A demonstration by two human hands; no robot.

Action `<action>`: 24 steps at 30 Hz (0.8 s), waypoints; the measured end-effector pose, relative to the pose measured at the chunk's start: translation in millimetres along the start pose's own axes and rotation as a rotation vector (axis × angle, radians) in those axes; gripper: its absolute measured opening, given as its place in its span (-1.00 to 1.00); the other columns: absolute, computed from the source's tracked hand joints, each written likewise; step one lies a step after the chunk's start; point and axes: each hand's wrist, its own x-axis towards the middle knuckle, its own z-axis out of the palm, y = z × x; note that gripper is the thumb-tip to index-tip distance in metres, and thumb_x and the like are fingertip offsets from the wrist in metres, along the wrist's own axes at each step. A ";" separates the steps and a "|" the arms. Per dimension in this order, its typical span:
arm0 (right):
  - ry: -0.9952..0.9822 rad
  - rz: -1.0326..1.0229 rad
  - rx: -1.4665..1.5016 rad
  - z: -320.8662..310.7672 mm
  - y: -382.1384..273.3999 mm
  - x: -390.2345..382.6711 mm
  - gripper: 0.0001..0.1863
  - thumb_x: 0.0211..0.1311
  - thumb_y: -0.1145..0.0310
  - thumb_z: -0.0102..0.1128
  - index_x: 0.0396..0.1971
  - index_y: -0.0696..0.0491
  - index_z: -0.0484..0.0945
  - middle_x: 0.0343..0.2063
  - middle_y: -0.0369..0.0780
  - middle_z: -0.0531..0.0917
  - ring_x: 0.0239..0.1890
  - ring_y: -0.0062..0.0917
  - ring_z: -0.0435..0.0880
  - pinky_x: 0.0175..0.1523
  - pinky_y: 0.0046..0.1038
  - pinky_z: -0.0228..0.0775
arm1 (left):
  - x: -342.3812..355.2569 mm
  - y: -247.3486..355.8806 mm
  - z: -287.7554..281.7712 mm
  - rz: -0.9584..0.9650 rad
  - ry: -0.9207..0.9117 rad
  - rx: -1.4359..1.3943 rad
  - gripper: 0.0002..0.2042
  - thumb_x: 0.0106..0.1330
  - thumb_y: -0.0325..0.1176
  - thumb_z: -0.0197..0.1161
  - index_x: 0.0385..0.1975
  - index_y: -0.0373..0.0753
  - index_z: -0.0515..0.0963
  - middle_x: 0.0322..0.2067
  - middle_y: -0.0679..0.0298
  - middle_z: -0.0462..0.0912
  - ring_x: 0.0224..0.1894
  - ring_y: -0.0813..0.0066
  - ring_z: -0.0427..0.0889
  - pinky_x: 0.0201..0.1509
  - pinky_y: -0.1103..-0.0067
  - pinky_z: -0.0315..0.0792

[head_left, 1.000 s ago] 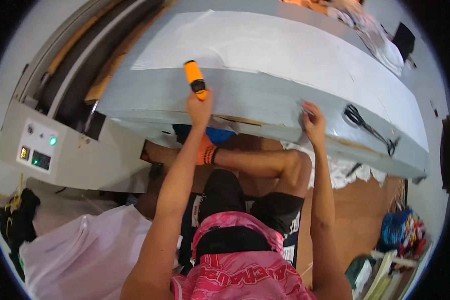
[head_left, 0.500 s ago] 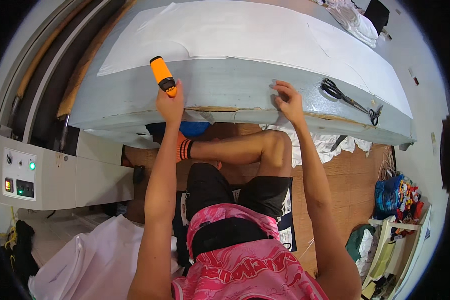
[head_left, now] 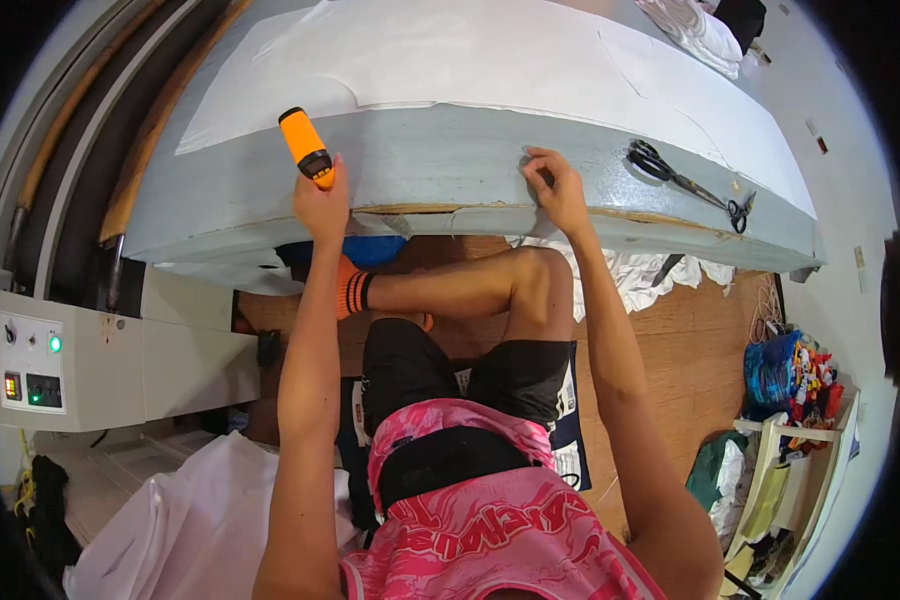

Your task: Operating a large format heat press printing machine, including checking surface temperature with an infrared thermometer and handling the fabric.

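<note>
An orange-and-black handheld device [head_left: 304, 142] is gripped in my left hand [head_left: 319, 205], held over the grey padded table [head_left: 430, 140] near its front edge. My right hand [head_left: 557, 192] holds nothing and rests at that edge with loosely bent, parted fingers. To its right lie black scissors [head_left: 651, 160] and a smaller pair [head_left: 739, 212]. A long white sheet [head_left: 490, 55] with a few drawn or cut lines spreads across the table beyond both hands.
A roller machine with a lit control panel [head_left: 32, 365] stands left. White cloth [head_left: 170, 520] is heaped lower left, more fabric [head_left: 685, 30] lies at the back right, white scraps [head_left: 675, 275] under the table. A colourful bundle [head_left: 775, 375] and wooden rack [head_left: 790, 500] stand at right.
The whole view has shifted, so table, machine and hands appear higher and further left. My hands stay near the table's front edge, the left still holding the orange device.
</note>
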 end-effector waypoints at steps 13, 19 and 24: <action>-0.068 -0.115 -0.073 -9.1 -0.2 -2.9 -0.84 0.16 0.44 0.38 -0.29 0.17 0.65 0.00 -0.02 0.64 -0.08 -0.29 0.67 0.02 -0.38 0.49 | 1.2 7.8 -2.2 -0.038 0.045 0.055 -0.68 0.24 -0.13 0.41 -0.44 -0.29 0.58 -0.57 0.12 0.63 -0.54 0.18 0.62 -0.40 0.35 0.44; -0.137 -0.082 -0.061 -11.0 7.9 -1.9 -0.84 0.13 0.44 0.41 -0.34 0.17 0.64 0.06 -0.03 0.61 0.06 -0.26 0.63 0.12 -0.37 0.45 | 0.9 11.0 1.6 0.004 0.059 0.061 -0.69 0.25 -0.14 0.40 -0.44 -0.30 0.57 -0.58 0.12 0.61 -0.55 0.16 0.60 -0.41 0.34 0.43; -0.108 0.107 0.215 -8.1 6.6 -0.5 -0.87 0.28 0.43 0.32 -0.33 0.17 0.59 -0.02 -0.17 0.66 -0.04 -0.48 0.65 0.08 -0.48 0.44 | 1.7 4.7 -0.1 -0.008 0.055 0.061 -0.68 0.25 -0.14 0.40 -0.43 -0.31 0.55 -0.57 0.12 0.62 -0.54 0.15 0.61 -0.40 0.35 0.43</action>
